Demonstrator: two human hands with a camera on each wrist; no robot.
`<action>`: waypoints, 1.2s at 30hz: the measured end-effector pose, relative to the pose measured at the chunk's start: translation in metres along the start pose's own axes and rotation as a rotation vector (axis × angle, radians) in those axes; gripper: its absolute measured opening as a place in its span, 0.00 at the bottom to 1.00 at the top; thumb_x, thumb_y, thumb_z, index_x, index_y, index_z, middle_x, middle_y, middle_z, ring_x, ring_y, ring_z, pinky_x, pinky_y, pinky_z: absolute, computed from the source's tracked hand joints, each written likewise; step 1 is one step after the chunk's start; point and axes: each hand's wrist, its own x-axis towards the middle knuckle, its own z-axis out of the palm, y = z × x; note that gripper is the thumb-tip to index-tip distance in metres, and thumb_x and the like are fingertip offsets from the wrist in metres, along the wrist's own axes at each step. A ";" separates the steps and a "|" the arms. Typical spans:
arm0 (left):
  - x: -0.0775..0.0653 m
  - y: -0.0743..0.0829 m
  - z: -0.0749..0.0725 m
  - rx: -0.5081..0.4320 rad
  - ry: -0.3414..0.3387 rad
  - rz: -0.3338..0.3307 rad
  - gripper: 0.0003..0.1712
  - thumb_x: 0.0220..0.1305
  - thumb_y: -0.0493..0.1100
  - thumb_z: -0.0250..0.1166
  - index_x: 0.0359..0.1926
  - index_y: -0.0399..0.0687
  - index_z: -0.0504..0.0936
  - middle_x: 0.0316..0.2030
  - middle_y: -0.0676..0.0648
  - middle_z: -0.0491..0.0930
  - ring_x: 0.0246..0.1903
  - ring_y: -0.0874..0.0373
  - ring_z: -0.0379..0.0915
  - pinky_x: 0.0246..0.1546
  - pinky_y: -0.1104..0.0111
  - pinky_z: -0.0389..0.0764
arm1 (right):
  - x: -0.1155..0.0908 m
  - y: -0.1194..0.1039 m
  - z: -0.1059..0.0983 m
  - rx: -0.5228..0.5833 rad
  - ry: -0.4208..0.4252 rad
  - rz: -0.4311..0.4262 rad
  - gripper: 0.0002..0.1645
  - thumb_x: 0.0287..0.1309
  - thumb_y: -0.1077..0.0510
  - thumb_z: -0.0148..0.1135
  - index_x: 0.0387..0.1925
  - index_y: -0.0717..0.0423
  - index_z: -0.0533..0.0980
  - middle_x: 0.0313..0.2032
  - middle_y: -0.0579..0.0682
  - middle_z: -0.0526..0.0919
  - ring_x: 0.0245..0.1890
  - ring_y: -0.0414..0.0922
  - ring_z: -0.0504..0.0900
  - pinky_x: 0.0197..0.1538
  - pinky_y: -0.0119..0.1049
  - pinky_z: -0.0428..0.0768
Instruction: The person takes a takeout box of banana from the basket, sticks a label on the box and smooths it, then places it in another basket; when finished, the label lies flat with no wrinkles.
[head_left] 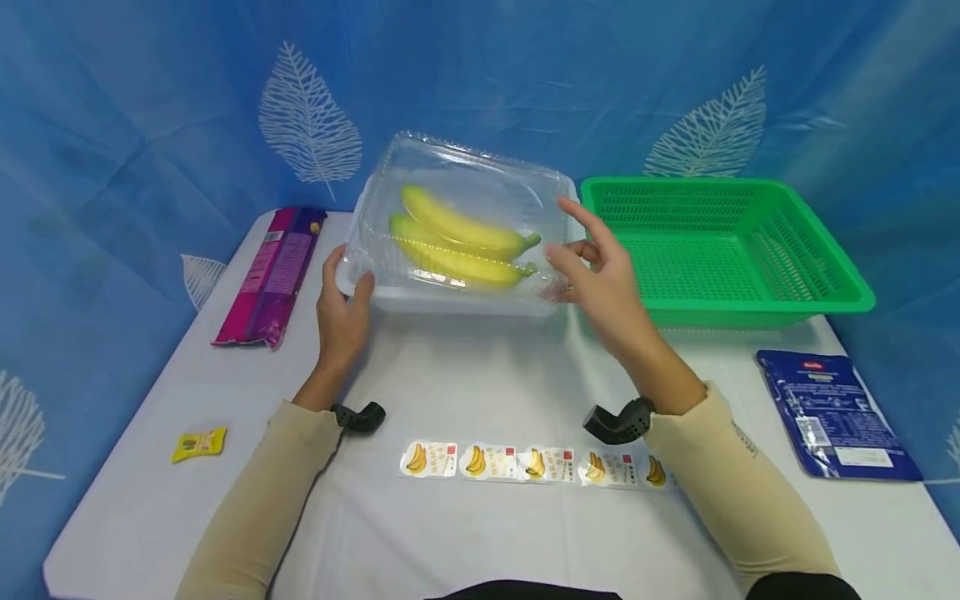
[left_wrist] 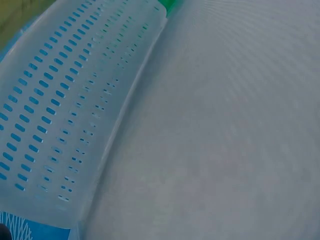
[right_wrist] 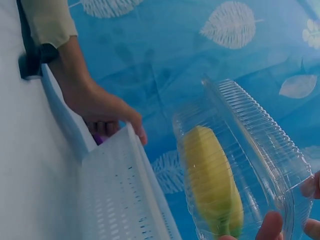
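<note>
A small yellow packet [head_left: 198,444] lies on the white surface [head_left: 480,383], left of the left hand and nearer the person's body. Farther out, just to the left of that hand, lies a magenta and purple packet [head_left: 272,279].

The left hand [head_left: 342,308] grips the left end of a white perforated basket [head_left: 465,302], thumb on the near side and fingers around the rim. The basket reaches from this hand across to the right one. In the head view a clear plastic container [head_left: 487,187] overlaps it, tilted, between the two hands; the right wrist view shows a gap between the container and the basket rim by the left hand. Whether the two touch elsewhere, I cannot tell. Two yellow bananas [head_left: 465,227] lie inside the container, side by side, their stem ends pointing toward the right hand.

Nearer the body, between the forearms, runs a row of banana stickers [head_left: 543,464], its right end partly covered by the right sleeve [head_left: 735,483]. The right hand [head_left: 600,275] holds the container's right end between thumb and fingers, the index finger reaching out along it. Just right of that hand stands a green basket [head_left: 765,307]. Farther right and nearer the body lies a dark blue pouch [head_left: 832,417].
</note>
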 end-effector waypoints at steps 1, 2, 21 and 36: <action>0.000 0.000 0.000 0.005 0.004 -0.001 0.33 0.75 0.56 0.53 0.77 0.64 0.59 0.64 0.48 0.75 0.54 0.54 0.73 0.57 0.52 0.74 | -0.005 -0.002 -0.002 -0.015 0.008 -0.018 0.35 0.69 0.53 0.64 0.74 0.32 0.67 0.40 0.57 0.78 0.29 0.49 0.78 0.36 0.41 0.86; 0.000 0.000 0.000 0.009 0.009 -0.001 0.32 0.75 0.56 0.53 0.76 0.64 0.60 0.64 0.48 0.75 0.52 0.53 0.73 0.56 0.53 0.74 | -0.009 -0.005 -0.005 -0.032 0.014 -0.033 0.34 0.69 0.54 0.64 0.74 0.33 0.67 0.40 0.57 0.78 0.32 0.50 0.79 0.35 0.41 0.86; -0.003 -0.003 0.000 0.022 0.028 -0.023 0.31 0.76 0.54 0.53 0.77 0.66 0.61 0.57 0.38 0.79 0.43 0.50 0.74 0.37 0.62 0.71 | -0.101 -0.008 -0.065 -0.400 -0.035 -0.008 0.37 0.72 0.59 0.62 0.77 0.34 0.63 0.44 0.55 0.78 0.20 0.48 0.83 0.21 0.36 0.77; -0.001 -0.001 0.005 0.015 0.004 -0.016 0.31 0.76 0.56 0.52 0.76 0.70 0.58 0.68 0.44 0.72 0.60 0.49 0.75 0.55 0.49 0.76 | -0.132 0.055 -0.071 -0.317 -0.093 0.049 0.36 0.70 0.61 0.63 0.75 0.37 0.66 0.45 0.56 0.74 0.09 0.44 0.68 0.14 0.36 0.68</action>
